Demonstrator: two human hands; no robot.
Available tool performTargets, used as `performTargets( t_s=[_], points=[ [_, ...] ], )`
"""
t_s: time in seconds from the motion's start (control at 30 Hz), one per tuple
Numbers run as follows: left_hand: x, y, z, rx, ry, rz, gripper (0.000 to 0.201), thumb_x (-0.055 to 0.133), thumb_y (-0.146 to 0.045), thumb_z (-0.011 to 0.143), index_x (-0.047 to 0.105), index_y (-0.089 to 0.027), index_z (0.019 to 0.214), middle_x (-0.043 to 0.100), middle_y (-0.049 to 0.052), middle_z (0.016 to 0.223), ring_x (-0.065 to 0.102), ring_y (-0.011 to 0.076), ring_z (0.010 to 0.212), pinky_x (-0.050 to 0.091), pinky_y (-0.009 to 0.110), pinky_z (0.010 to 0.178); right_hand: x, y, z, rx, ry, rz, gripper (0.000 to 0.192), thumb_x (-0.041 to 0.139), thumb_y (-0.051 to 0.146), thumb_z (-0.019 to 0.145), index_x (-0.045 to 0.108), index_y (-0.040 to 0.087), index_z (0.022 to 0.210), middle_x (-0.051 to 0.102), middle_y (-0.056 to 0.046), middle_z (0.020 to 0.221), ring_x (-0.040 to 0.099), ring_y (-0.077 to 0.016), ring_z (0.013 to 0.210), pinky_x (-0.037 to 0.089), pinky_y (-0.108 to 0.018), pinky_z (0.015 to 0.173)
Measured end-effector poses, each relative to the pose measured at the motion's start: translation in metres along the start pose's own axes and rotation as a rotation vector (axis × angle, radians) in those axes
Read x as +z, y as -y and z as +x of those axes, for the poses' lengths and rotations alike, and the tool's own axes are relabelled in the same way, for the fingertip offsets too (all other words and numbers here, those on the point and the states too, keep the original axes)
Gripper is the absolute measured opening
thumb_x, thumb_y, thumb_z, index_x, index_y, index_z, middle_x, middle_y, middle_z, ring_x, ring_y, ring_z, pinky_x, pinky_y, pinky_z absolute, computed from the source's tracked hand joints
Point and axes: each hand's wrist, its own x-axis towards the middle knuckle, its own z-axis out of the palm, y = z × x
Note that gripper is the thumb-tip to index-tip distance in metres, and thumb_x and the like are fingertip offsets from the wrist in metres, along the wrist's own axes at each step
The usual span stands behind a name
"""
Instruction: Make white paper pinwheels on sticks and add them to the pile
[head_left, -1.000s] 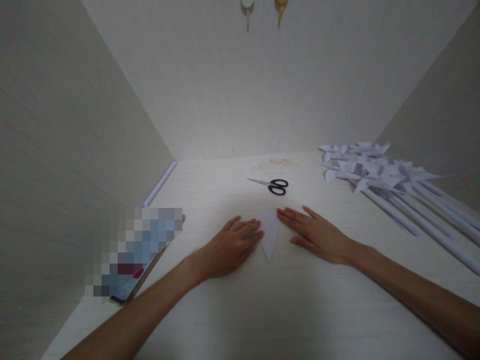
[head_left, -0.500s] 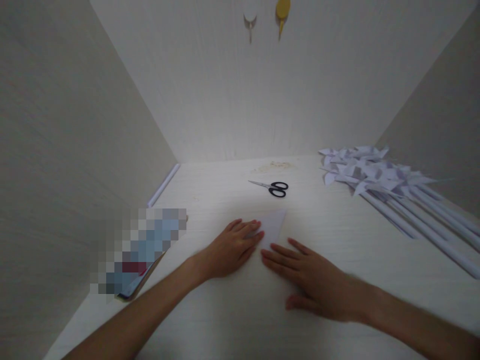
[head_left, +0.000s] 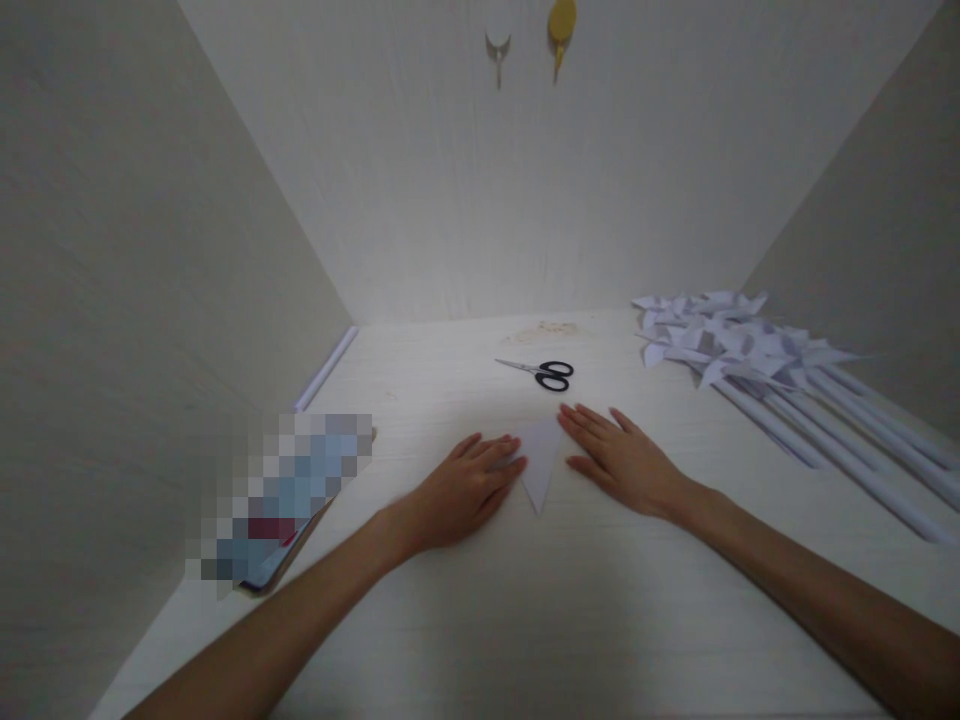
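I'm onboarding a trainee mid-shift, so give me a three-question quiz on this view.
1. True or false: both hands lie flat on the folded white paper triangle.
2. Which thing lies just beyond the triangle? A) black-handled scissors B) a stapler C) a glue stick
3. Fill in: the paper pinwheels lie to the person's ____ side.

Key:
1. True: the left hand and the right hand press its two sides.
2. A
3. right
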Motion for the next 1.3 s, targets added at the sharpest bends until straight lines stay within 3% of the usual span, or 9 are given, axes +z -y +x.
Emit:
performTargets(
  t_s=[0.13, 0.3, 0.5, 0.6, 0.7, 0.8, 0.93, 1.07, 1.3],
  points=[
    [0.002, 0.000, 0.000, -0.005, -0.010, 0.005, 0.038, 0.029, -0.022, 0.087, 0.043, -0.017, 0.122, 0.040, 0.013, 0.131, 0.035, 0.0200, 0.122, 0.027, 0.044, 0.100, 0.001, 0.016, -0.004, 0.015, -0.024, 0.001, 0.058, 0.030, 0.045, 0.085, 0.030, 0.010, 0.132, 0.026, -0.015, 0.139, 0.020, -0.0267, 0.128, 0.023, -0.051, 0.100],
    [0.004, 0.000, 0.000, -0.013, -0.027, -0.021, 0.038, 0.031, -0.021, 0.086, 0.042, -0.020, 0.123, 0.041, 0.012, 0.131, 0.035, 0.0196, 0.122, 0.027, 0.043, 0.100, -0.005, 0.033, -0.019, -0.253, 0.039, 0.183, 0.057, 0.038, 0.042, 0.084, 0.025, 0.019, 0.134, 0.031, -0.008, 0.138, 0.024, -0.0222, 0.128, 0.020, -0.049, 0.103],
    [0.004, 0.002, 0.000, -0.010, -0.033, -0.024, 0.038, 0.031, -0.022, 0.086, 0.043, -0.020, 0.122, 0.042, 0.011, 0.130, 0.036, 0.0194, 0.121, 0.027, 0.043, 0.100, -0.019, 0.040, -0.024, -0.499, 0.117, 0.343, 0.042, 0.038, 0.036, 0.086, 0.041, 0.021, 0.126, 0.047, -0.003, 0.127, 0.033, -0.0160, 0.123, 0.021, -0.038, 0.105],
    [0.004, 0.003, 0.000, -0.003, -0.029, -0.012, 0.038, 0.031, -0.022, 0.086, 0.042, -0.020, 0.122, 0.042, 0.011, 0.130, 0.038, 0.0193, 0.120, 0.027, 0.042, 0.100, -0.019, 0.041, -0.022, -0.548, 0.082, 0.368, 0.035, 0.038, 0.032, 0.087, 0.050, 0.021, 0.118, 0.055, -0.001, 0.120, 0.040, -0.0134, 0.119, 0.027, -0.033, 0.103],
    [0.004, 0.002, -0.001, -0.001, -0.044, -0.010, 0.037, 0.031, -0.022, 0.086, 0.042, -0.019, 0.122, 0.042, 0.012, 0.129, 0.037, 0.0196, 0.120, 0.028, 0.042, 0.100, -0.011, 0.039, -0.021, -0.499, -0.032, 0.332, 0.034, 0.040, 0.029, 0.086, 0.051, 0.018, 0.117, 0.053, -0.004, 0.122, 0.046, -0.0130, 0.114, 0.035, -0.028, 0.097],
    [0.005, 0.001, -0.002, -0.002, -0.078, -0.006, 0.037, 0.032, -0.022, 0.086, 0.044, -0.018, 0.121, 0.044, 0.013, 0.127, 0.038, 0.0201, 0.119, 0.029, 0.043, 0.099, -0.003, 0.033, -0.018, -0.360, -0.113, 0.241, 0.040, 0.042, 0.031, 0.085, 0.046, 0.016, 0.122, 0.047, -0.008, 0.127, 0.044, -0.0175, 0.116, 0.037, -0.035, 0.096],
    [0.005, 0.002, -0.002, 0.022, -0.113, -0.024, 0.034, 0.035, -0.020, 0.085, 0.048, -0.017, 0.117, 0.047, 0.014, 0.124, 0.041, 0.0208, 0.117, 0.033, 0.043, 0.097, 0.004, 0.016, -0.007, -0.183, -0.102, 0.144, 0.042, 0.035, 0.033, 0.087, 0.040, 0.019, 0.127, 0.043, -0.006, 0.130, 0.038, -0.0205, 0.121, 0.032, -0.047, 0.098],
    [0.004, 0.003, -0.001, 0.046, -0.123, -0.036, 0.034, 0.035, -0.020, 0.085, 0.049, -0.015, 0.116, 0.048, 0.015, 0.123, 0.042, 0.0215, 0.116, 0.036, 0.042, 0.095, 0.006, -0.001, 0.002, 0.025, -0.131, 0.106, 0.040, 0.031, 0.036, 0.087, 0.044, 0.022, 0.123, 0.044, -0.005, 0.130, 0.037, -0.0228, 0.121, 0.034, -0.049, 0.095],
    [0.005, 0.002, -0.004, 0.045, -0.142, -0.146, 0.028, 0.036, -0.018, 0.085, 0.054, -0.015, 0.107, 0.050, 0.013, 0.123, 0.042, 0.0182, 0.117, 0.037, 0.038, 0.097, 0.011, -0.002, 0.001, 0.000, -0.224, 0.256, 0.043, 0.044, 0.037, 0.082, 0.045, 0.019, 0.121, 0.053, -0.010, 0.120, 0.049, -0.0222, 0.110, 0.038, -0.043, 0.094]
  ],
)
